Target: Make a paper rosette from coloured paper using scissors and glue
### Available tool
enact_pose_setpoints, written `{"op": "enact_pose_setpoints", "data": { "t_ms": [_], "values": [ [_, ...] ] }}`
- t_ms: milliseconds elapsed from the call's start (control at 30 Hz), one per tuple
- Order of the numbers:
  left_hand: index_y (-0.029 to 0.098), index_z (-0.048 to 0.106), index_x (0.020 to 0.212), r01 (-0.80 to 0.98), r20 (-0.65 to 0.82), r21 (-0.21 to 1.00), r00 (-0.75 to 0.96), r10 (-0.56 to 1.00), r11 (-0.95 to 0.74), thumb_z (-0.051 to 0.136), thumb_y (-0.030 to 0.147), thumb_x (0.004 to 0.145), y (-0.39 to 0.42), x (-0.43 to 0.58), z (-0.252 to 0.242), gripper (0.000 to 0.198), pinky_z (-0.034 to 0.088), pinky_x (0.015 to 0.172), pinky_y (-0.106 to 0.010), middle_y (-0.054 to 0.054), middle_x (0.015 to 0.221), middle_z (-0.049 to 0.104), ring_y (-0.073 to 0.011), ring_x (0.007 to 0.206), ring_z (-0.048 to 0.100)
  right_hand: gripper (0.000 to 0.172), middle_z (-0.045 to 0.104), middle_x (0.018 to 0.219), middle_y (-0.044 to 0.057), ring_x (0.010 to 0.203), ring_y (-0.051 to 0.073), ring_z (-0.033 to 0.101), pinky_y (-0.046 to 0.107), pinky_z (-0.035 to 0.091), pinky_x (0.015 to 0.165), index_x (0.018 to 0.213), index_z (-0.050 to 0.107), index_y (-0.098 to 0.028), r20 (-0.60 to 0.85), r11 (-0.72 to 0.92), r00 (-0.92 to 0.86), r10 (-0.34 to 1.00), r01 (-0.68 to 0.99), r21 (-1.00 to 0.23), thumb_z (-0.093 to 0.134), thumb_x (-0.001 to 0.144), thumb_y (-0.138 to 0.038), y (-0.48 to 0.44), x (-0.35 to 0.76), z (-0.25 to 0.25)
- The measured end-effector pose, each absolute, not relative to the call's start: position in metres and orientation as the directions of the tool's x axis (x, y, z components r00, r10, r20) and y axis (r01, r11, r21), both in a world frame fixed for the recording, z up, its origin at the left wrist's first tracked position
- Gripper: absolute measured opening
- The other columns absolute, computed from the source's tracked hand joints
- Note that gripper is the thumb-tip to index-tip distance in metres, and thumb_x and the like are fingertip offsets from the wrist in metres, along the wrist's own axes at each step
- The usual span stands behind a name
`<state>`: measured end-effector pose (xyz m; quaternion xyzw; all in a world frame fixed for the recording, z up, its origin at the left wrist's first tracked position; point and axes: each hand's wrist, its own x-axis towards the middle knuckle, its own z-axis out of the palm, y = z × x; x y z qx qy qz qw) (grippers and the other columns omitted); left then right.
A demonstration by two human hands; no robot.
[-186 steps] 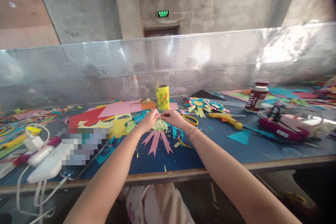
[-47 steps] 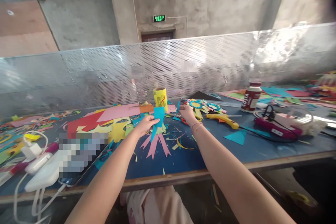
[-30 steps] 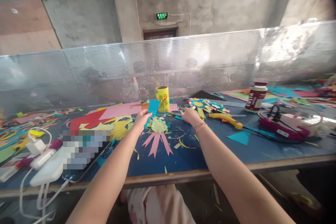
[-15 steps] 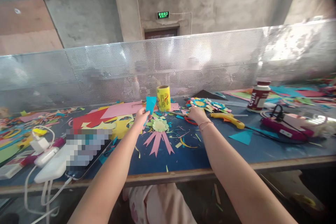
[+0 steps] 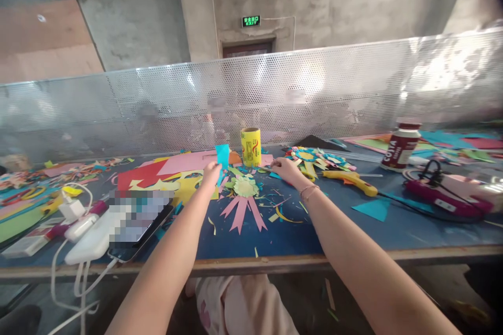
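My left hand pinches a blue paper piece and holds it upright just above the table. My right hand rests low on the table by a pile of paper flowers, fingers curled over something I cannot make out. Between the hands lies a pale green paper rosette with pink ribbon tails. A yellow roll stands behind it.
Coloured paper sheets and scraps cover the blue table. A phone, power bank and white cables lie at left. A yellow glue gun, a brown bottle and a pink tool sit at right. A perforated metal screen runs along the back.
My left hand picked up the blue paper piece and lifted it back over the pink sheet. My right hand left the rosette and reached right toward the paper flowers.
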<state>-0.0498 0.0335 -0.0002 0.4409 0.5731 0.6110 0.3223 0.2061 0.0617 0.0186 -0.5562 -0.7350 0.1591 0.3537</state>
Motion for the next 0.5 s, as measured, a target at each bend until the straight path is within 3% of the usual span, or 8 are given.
{"op": "enact_pose_setpoints", "data": {
  "t_ms": [100, 167, 200, 267, 333, 400, 500],
  "values": [
    [0.018, 0.060, 0.086, 0.264, 0.259, 0.948, -0.311, 0.914, -0.179, 0.053, 0.022, 0.078, 0.029, -0.027, -0.003, 0.011, 0.049, 0.074, -0.029, -0.003, 0.079, 0.067, -0.0169, 0.079, 0.064, 0.013, 0.062, 0.074, 0.003, 0.069, 0.013, 0.058, 0.023, 0.047, 0.063, 0.083, 0.064, -0.015, 0.250, 0.297, -0.175, 0.952, 0.343, -0.891, 0.052, 0.078, -0.020, 0.049, 0.185, 0.018],
    [0.018, 0.061, 0.090, 0.373, 0.315, 0.903, -0.243, 0.917, -0.212, 0.052, 0.023, 0.081, 0.024, -0.010, -0.003, 0.014, 0.048, 0.078, -0.029, -0.004, 0.086, 0.068, -0.0170, 0.085, 0.064, 0.017, 0.062, 0.078, 0.003, 0.069, 0.012, 0.059, 0.022, 0.048, 0.059, 0.086, 0.062, -0.017, 0.171, 0.197, -0.317, 0.933, 0.050, -0.979, 0.057, 0.078, -0.031, 0.040, 0.173, 0.016],
    [0.018, 0.061, 0.092, 0.427, 0.344, 0.872, -0.185, 0.921, -0.240, 0.051, 0.022, 0.082, 0.022, -0.004, -0.002, 0.014, 0.047, 0.080, -0.028, -0.005, 0.090, 0.069, -0.0169, 0.087, 0.064, 0.017, 0.061, 0.074, 0.003, 0.067, 0.012, 0.058, 0.021, 0.047, 0.055, 0.083, 0.061, -0.017, 0.146, 0.150, -0.366, 0.919, -0.018, -0.988, 0.060, 0.076, -0.033, 0.037, 0.168, 0.015],
    [0.018, 0.060, 0.098, 0.525, 0.376, 0.798, -0.050, 0.925, -0.296, 0.049, 0.024, 0.085, 0.018, 0.001, 0.001, 0.018, 0.046, 0.082, -0.027, -0.006, 0.098, 0.069, -0.0171, 0.092, 0.064, 0.017, 0.055, 0.062, -0.001, 0.059, 0.010, 0.056, 0.017, 0.043, 0.048, 0.072, 0.056, -0.017, 0.114, 0.111, -0.370, 0.922, -0.031, -0.993, 0.066, 0.071, -0.031, 0.036, 0.162, 0.012],
    [0.019, 0.060, 0.103, 0.657, 0.395, 0.695, -0.009, 0.919, -0.292, 0.041, 0.032, 0.090, 0.016, -0.009, 0.004, 0.026, 0.045, 0.085, -0.028, -0.008, 0.102, 0.069, -0.0186, 0.097, 0.063, 0.017, 0.051, 0.054, -0.003, 0.051, 0.009, 0.051, 0.016, 0.039, 0.043, 0.065, 0.052, -0.017, 0.106, 0.112, -0.260, 0.960, 0.009, -0.994, 0.066, 0.069, -0.025, 0.041, 0.163, 0.010],
    [0.016, 0.060, 0.108, 0.829, 0.424, 0.527, -0.066, 0.903, -0.186, 0.038, 0.029, 0.091, 0.017, -0.030, 0.005, 0.031, 0.043, 0.089, -0.032, -0.012, 0.108, 0.067, -0.0215, 0.104, 0.060, 0.013, 0.052, 0.054, -0.003, 0.048, 0.008, 0.050, 0.018, 0.041, 0.043, 0.065, 0.051, -0.017, 0.104, 0.110, -0.131, 0.986, 0.042, -0.993, 0.062, 0.072, -0.020, 0.050, 0.168, 0.008],
    [0.014, 0.059, 0.113, 0.952, 0.359, 0.307, -0.135, 0.923, 0.020, 0.053, 0.028, 0.084, 0.020, -0.065, -0.001, 0.033, 0.040, 0.095, -0.036, -0.017, 0.120, 0.061, -0.0272, 0.115, 0.054, 0.016, 0.054, 0.057, -0.001, 0.050, 0.008, 0.052, 0.019, 0.047, 0.050, 0.063, 0.047, -0.018, 0.101, 0.102, -0.016, 0.995, 0.096, -0.990, 0.052, 0.077, -0.012, 0.061, 0.177, 0.005]
  ]
}}
